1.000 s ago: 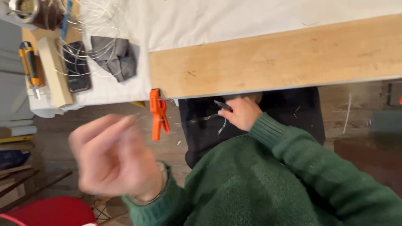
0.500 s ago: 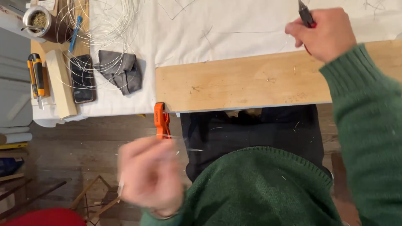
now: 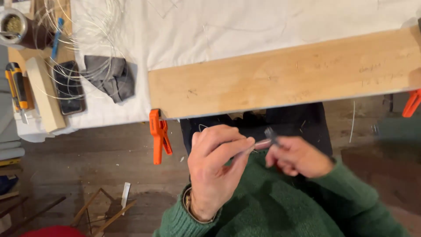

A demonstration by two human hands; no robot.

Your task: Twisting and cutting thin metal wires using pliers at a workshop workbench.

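Moved: right hand down from worktop at 1 o'clock to lap, meeting left hand.
Fingers: both pinched on small dark tool.
Tool: below plank, centre.
Clamp: 9 o'clock of hands.

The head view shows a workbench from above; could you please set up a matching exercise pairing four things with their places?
Things:
1. orange spring clamp
2. crumpled grey cloth
3. yellow-and-black utility knife
4. small dark tool

Places:
A. between both hands
B. far left bench edge
C. left end of the long wooden board
D. on the white sheet, by coiled wire

Pairs: 1-C, 2-D, 3-B, 4-A
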